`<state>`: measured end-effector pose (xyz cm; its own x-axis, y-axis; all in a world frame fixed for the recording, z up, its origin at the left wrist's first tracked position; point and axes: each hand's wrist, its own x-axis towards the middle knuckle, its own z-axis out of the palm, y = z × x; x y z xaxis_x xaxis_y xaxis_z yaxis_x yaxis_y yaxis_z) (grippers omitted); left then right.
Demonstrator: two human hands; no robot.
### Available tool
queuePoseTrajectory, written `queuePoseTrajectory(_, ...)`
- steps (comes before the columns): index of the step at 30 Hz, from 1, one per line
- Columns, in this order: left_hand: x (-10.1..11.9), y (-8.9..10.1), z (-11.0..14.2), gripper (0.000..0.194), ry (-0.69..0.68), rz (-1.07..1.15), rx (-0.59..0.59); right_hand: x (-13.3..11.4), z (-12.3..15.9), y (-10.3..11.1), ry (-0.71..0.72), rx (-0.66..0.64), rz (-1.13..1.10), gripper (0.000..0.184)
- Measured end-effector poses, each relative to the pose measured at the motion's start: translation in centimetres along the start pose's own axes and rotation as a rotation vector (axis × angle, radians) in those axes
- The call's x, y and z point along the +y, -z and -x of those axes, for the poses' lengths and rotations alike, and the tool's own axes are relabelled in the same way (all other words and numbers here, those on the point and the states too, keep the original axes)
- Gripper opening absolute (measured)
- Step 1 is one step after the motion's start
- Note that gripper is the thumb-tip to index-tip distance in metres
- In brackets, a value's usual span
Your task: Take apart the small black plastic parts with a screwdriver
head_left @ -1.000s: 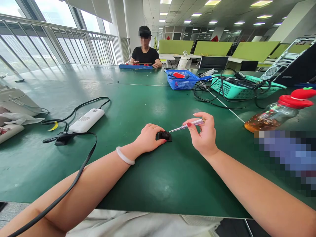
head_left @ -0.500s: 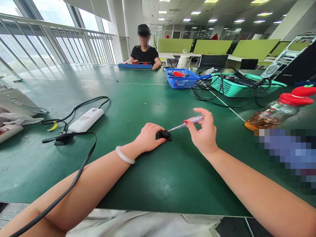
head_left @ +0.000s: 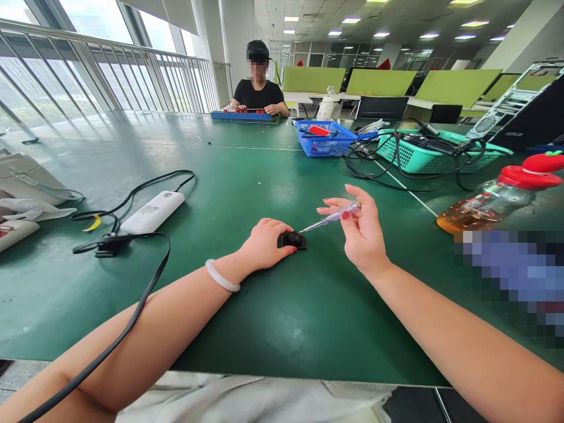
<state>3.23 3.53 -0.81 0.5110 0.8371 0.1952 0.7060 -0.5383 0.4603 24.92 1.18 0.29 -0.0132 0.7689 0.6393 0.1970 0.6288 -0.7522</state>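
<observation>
Remotely, I watch the left hand (head_left: 269, 244) clasp a small black part (head_left: 295, 239) on the bench (head_left: 291, 317) while fingers of the right hand (head_left: 365, 238) grip a screwdriver (head_left: 333, 217), its tip best pressed in squarely.

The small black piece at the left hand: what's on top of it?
The tip of the screwdriver is at the top of the black piece; contact is too small to confirm. The left hand covers part of it, hiding whatever lies there.
</observation>
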Motion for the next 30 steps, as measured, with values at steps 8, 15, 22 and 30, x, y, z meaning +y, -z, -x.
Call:
queuePoseTrajectory(8, -0.1, -0.1, 0.0, 0.032, -0.006, -0.006, 0.0, 0.7, -0.6, 0.1, -0.231, 0.095, -0.195, 0.044)
queuePoseTrajectory(15, -0.5, -0.3, -0.1, 0.035, -0.006, 0.02, -0.006, 1.7, -1.2, 0.5, -0.373, 0.163, -0.32, 0.052)
queuePoseTrajectory(22, -0.4, -0.2, 0.0, 0.034, -0.004, 0.023, 0.001, 2.3, -1.3, 0.6, -0.459, 0.198, -0.328, 0.054)
queuePoseTrajectory(30, -0.4, -0.3, -0.1, 0.034, -0.011, 0.022, 0.001, 2.6, -1.1, 0.2, -0.608, 0.191, -0.347, 0.03)
